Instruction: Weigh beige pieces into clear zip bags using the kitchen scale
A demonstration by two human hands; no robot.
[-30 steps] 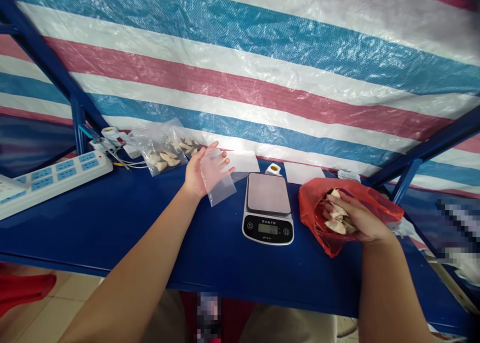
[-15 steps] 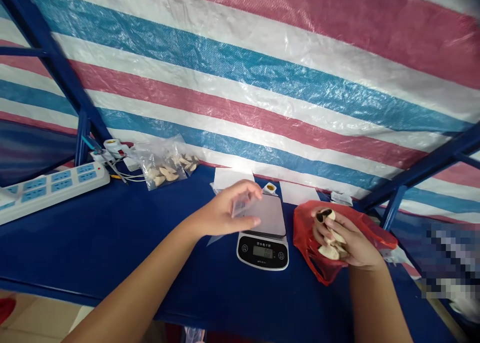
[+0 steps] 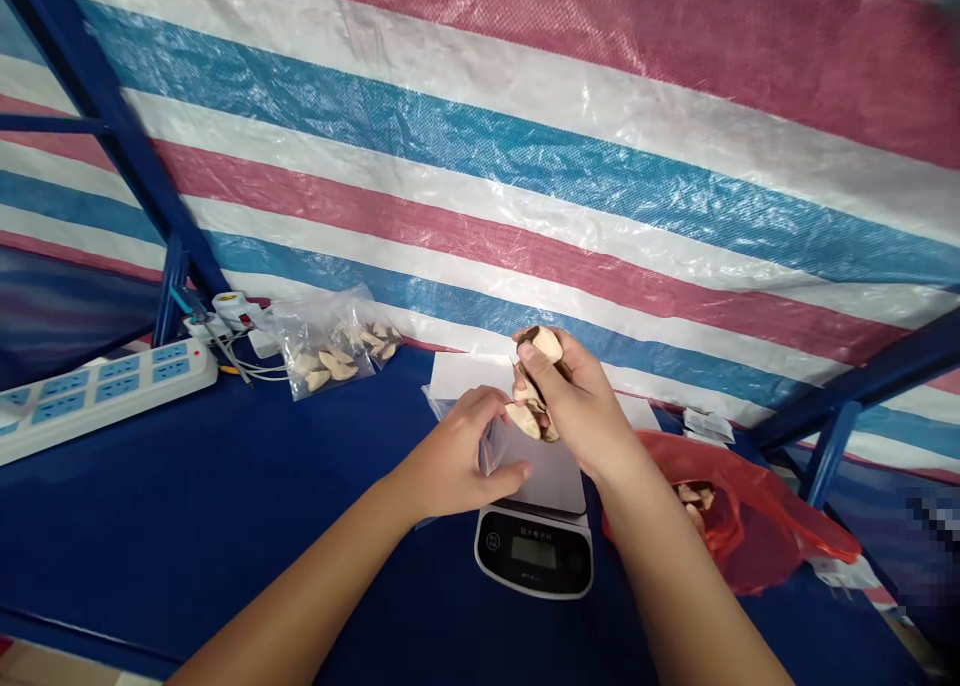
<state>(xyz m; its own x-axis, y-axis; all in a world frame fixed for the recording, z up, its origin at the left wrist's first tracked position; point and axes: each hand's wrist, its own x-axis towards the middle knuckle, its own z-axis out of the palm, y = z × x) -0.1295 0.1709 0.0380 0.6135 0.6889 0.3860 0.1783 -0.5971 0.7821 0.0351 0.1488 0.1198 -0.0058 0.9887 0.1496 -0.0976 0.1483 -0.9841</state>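
My right hand (image 3: 581, 396) is closed around several pale slices with dark brown skin (image 3: 527, 418), held above the scale's plate. Just to the left, my left hand (image 3: 457, 456) curves round a clear plastic bag (image 3: 491, 448), its thumb and fingers apart at the bag's mouth. The lowest slices hang close to the left fingertips; whether they touch the bag I cannot tell. Beneath both hands stands a digital kitchen scale (image 3: 534, 551), its plate partly covered by them. More slices (image 3: 697, 498) lie in an open red plastic bag (image 3: 765, 526) beside my right forearm.
Two clear bags of slices (image 3: 330, 356) lie at the back left, near a white power strip (image 3: 112, 391) and tangled cables. White paper (image 3: 469, 374) is behind the scale. Blue metal bars (image 3: 832, 451) and a striped sheet (image 3: 525, 196) bound the blue table (image 3: 262, 526).
My right hand has moved left with the slices, from over the red bag to above the scale. My left hand stays by the scale with the clear bag. The view has shifted slightly.
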